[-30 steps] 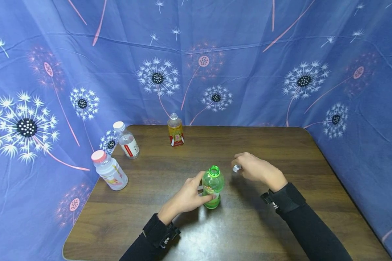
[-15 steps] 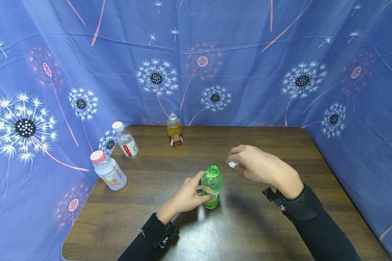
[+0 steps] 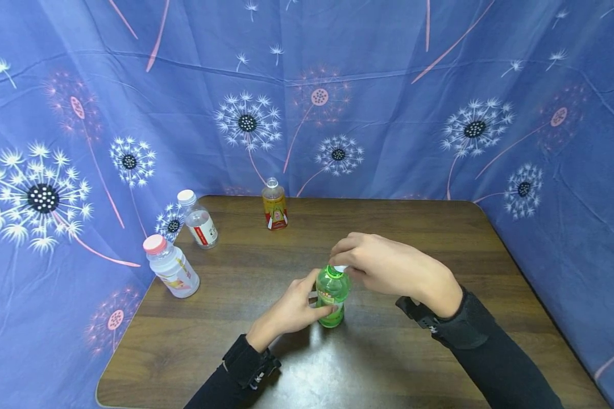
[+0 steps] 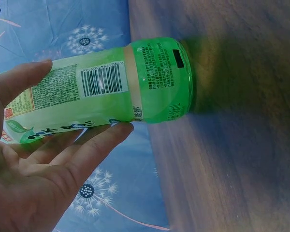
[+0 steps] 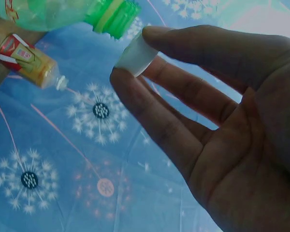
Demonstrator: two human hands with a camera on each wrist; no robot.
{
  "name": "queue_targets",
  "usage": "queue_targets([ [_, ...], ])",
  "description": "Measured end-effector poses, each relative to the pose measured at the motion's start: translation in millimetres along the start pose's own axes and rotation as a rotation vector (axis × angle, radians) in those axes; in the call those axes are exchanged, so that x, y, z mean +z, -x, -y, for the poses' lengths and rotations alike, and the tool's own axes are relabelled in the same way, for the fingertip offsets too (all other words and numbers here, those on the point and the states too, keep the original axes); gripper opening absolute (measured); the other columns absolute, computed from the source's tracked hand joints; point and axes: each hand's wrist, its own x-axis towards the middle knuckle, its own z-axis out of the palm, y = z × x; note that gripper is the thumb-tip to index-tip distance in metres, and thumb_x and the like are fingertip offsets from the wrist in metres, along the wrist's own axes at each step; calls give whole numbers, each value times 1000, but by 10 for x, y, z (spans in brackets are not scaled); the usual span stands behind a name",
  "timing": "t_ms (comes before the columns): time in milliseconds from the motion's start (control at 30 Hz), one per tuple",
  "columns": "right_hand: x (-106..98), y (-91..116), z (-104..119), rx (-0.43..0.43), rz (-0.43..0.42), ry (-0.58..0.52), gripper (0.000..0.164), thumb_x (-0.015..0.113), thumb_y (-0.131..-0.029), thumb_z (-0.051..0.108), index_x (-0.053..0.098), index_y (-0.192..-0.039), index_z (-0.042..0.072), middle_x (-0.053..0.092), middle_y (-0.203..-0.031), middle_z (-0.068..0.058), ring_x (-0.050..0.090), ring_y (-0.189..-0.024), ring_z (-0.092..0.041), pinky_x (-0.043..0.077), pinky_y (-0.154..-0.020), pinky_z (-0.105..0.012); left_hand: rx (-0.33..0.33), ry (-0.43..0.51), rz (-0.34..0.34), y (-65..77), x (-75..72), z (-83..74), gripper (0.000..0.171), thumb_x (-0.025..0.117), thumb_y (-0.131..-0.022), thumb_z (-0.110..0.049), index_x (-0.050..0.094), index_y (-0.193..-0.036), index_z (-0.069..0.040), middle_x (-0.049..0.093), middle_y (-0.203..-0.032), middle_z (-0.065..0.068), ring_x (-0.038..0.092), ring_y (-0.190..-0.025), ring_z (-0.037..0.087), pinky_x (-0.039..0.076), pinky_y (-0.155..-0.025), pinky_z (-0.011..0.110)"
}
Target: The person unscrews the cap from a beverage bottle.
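Note:
A green plastic bottle (image 3: pixel 331 295) stands upright on the wooden table, its threaded mouth uncovered. My left hand (image 3: pixel 298 307) grips its side, thumb and fingers around the label, as the left wrist view also shows on the bottle (image 4: pixel 104 84). Between thumb and fingertips my right hand (image 3: pixel 389 270) pinches a white bottle cap (image 5: pixel 137 54). In the right wrist view a small gap shows between the cap and the green bottle's neck (image 5: pixel 113 17). From the head, the cap overlaps the edge of the mouth.
On the table's left side stand a white bottle with a pink cap (image 3: pixel 171 267) and a clear bottle with a white cap (image 3: pixel 198 220). An uncapped bottle with a yellow and red label (image 3: pixel 274 205) is near the back edge. Blue dandelion-print cloth (image 3: pixel 389 113) hangs behind.
My right hand has moved left, carrying the white cap from beside the green bottle to its mouth. The left hand and the bottle have stayed in place.

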Motion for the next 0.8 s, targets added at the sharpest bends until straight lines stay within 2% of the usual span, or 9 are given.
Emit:
queue_targets([
  [300,41,-120,36,-47,15,-13,22,72,-94,-2,78,-105,17,74,-112,1,68,-107,-18,60,-90,-35,16,-24,-16,5,8,14,53,81,-93,-20,51,-137,-21,71,-128,-1,69,-124,22,57,-98,26],
  [600,66,-157,50,-15,28,9,18,75,-94,3,78,-104,18,74,-108,2,68,-104,-17,60,-88,-34,12,-14,-6,19,6,31,55,79,-95,-24,49,-141,-21,70,-131,0,68,-126,24,58,-96,26],
  [800,87,-179,66,10,16,67,8,79,-93,13,78,-100,16,69,-95,6,66,-89,-12,58,-77,-28,18,-17,-8,18,2,33,57,79,-95,-21,48,-143,-22,70,-131,-1,67,-127,24,57,-96,24],
])
